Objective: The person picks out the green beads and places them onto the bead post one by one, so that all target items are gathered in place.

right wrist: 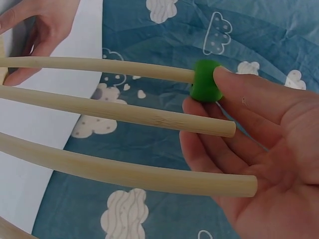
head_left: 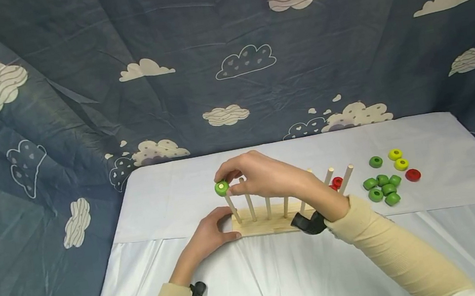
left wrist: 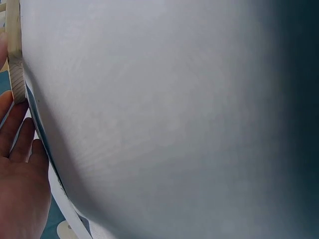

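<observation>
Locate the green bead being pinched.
In the head view, the green bead sits at the tip of the leftmost peg, just left of centre, pinched by the right hand.

Peg rack [head_left: 263, 226] and beads [head_left: 382, 180] on white-draped surface [head_left: 457, 166], probably table.

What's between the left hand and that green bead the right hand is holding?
A bare stretch of the leftmost peg, seen in the head view.

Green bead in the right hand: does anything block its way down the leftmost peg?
Nothing visible does. Pinched by the right hand, the green bead sits around the tip of the leftmost peg, which is bare below, down to the wooden base.
</observation>
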`<move>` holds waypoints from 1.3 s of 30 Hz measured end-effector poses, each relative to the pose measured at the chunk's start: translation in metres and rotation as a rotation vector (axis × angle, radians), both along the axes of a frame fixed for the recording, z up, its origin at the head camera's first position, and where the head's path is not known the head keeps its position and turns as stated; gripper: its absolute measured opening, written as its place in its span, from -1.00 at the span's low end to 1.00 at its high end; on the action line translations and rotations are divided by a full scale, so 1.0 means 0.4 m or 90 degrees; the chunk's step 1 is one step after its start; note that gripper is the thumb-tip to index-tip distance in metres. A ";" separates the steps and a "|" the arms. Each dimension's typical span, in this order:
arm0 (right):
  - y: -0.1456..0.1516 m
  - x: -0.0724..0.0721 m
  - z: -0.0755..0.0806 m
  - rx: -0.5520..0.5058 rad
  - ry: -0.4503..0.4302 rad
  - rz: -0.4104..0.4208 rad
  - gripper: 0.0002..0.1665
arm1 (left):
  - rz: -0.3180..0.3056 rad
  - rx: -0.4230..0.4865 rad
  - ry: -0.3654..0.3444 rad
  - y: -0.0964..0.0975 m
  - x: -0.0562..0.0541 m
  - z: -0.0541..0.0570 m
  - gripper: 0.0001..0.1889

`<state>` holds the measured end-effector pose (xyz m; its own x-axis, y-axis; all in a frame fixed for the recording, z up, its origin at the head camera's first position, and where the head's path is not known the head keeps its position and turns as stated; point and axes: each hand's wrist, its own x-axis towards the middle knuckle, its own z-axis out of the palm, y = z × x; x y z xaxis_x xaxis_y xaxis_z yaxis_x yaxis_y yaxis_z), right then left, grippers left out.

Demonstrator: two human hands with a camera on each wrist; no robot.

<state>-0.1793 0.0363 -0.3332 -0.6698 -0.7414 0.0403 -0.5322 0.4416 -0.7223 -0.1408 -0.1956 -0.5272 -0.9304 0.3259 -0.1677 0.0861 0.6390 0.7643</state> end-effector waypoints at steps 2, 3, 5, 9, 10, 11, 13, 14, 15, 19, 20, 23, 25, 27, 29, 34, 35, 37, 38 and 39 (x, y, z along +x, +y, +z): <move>0.003 0.001 0.002 0.002 0.002 -0.007 -0.65 | -0.001 -0.001 -0.001 0.001 -0.001 0.000 -0.34; 0.006 0.002 0.003 0.002 0.005 -0.011 -0.64 | -0.001 0.000 -0.002 0.001 -0.001 0.000 -0.34; 0.011 0.005 0.005 0.002 0.010 -0.020 -0.62 | -0.003 0.000 0.004 0.002 -0.002 -0.001 -0.34; 0.025 0.015 0.012 -0.018 0.020 -0.028 -0.62 | -0.004 0.000 0.010 0.003 -0.002 -0.004 -0.35; 0.029 0.019 0.014 -0.026 0.020 -0.030 -0.62 | -0.003 -0.001 0.011 0.003 -0.001 -0.004 -0.35; 0.033 0.023 0.016 -0.038 0.022 -0.030 -0.62 | -0.002 -0.001 0.009 0.003 -0.001 -0.004 -0.35; 0.040 0.033 0.020 -0.060 0.028 -0.033 -0.62 | 0.002 0.000 0.009 0.004 0.001 -0.004 -0.35; 0.044 0.039 0.021 -0.072 0.031 -0.036 -0.62 | 0.004 0.002 0.006 0.005 0.001 -0.004 -0.35; 0.049 0.045 0.022 -0.084 0.034 -0.040 -0.61 | 0.004 0.004 0.007 0.005 0.002 -0.004 -0.35; 0.065 0.071 0.022 -0.124 0.062 -0.049 -0.60 | 0.009 0.006 0.011 0.006 0.005 -0.002 -0.35; 0.068 0.078 0.021 -0.131 0.069 -0.050 -0.59 | 0.010 0.004 0.011 0.006 0.005 -0.002 -0.35; 0.077 0.098 0.015 -0.148 0.088 -0.046 -0.58 | 0.012 0.000 0.017 0.006 0.005 0.001 -0.36; 0.085 0.111 0.008 -0.153 0.093 -0.044 -0.57 | 0.013 0.000 0.019 0.006 0.004 0.000 -0.36; 0.092 0.124 0.003 -0.155 0.091 -0.043 -0.56 | 0.014 0.001 0.018 0.006 0.004 -0.002 -0.36; 0.100 0.137 -0.004 -0.154 0.085 -0.044 -0.56 | 0.017 0.001 0.016 0.006 0.005 -0.004 -0.36; 0.121 0.166 -0.033 -0.143 0.049 -0.060 -0.56 | 0.017 0.001 0.006 0.006 0.006 -0.004 -0.35; 0.126 0.172 -0.042 -0.139 0.035 -0.067 -0.56 | 0.017 0.001 0.003 0.006 0.006 -0.003 -0.34; 0.137 0.183 -0.062 -0.133 0.003 -0.081 -0.57 | 0.017 -0.001 -0.001 0.005 0.005 -0.003 -0.33; 0.143 0.189 -0.073 -0.131 -0.012 -0.088 -0.58 | 0.016 -0.001 -0.002 0.005 0.005 -0.004 -0.33; 0.149 0.194 -0.084 -0.131 -0.027 -0.095 -0.59 | 0.014 -0.001 -0.001 0.005 0.005 -0.004 -0.33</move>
<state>-0.1018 0.0957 -0.3668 -0.7755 -0.6133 0.1497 -0.4399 0.3550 -0.8249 -0.1389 -0.1935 -0.5288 -0.9371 0.3047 -0.1701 0.0700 0.6417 0.7637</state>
